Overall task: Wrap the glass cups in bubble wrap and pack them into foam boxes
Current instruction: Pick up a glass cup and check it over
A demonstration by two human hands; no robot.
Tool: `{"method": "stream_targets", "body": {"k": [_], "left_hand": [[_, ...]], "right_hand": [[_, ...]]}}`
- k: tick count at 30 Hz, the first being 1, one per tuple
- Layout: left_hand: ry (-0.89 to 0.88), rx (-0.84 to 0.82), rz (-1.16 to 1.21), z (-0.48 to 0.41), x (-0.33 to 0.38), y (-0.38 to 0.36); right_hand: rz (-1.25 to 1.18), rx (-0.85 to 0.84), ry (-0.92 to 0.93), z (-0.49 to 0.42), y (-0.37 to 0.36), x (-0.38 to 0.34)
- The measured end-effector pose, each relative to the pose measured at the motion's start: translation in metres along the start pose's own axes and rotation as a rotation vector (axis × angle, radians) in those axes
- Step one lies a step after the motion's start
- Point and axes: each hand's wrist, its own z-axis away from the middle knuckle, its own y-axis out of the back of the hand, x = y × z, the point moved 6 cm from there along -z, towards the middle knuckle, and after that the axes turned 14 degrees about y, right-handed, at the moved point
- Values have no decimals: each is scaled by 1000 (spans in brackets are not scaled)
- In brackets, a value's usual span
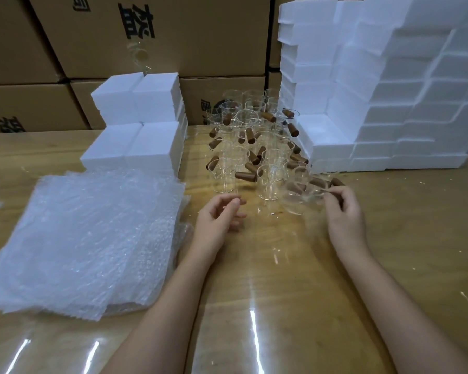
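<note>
Several clear glass cups with brown wooden handles (257, 147) stand clustered at the middle back of the wooden table. My right hand (343, 211) grips the wooden handle of one glass cup (300, 195), which is tilted on its side at the cluster's front right. My left hand (219, 220) hovers just in front of the cluster with loosely curled fingers and holds nothing. A thick stack of bubble wrap sheets (87, 238) lies at the left. White foam boxes (135, 130) are stacked behind the wrap.
A tall wall of stacked white foam boxes (389, 90) fills the right back, with one open box (324, 141) beside the cups. Brown cardboard cartons (173, 36) line the back. The glossy wooden table (281, 292) extends toward me.
</note>
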Motion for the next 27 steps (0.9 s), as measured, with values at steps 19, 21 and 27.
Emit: {"method": "stream_targets", "body": {"k": [19, 21, 27], "left_hand": [[56, -97, -59, 0, -6, -6], [69, -55, -2, -2, -6, -1], [84, -52, 73, -4, -7, 3]], "right_hand": [[-649, -201, -224, 27, -58, -2], [-698, -227, -215, 28, -61, -5], [-617, -385, -88, 35, -67, -20]]}}
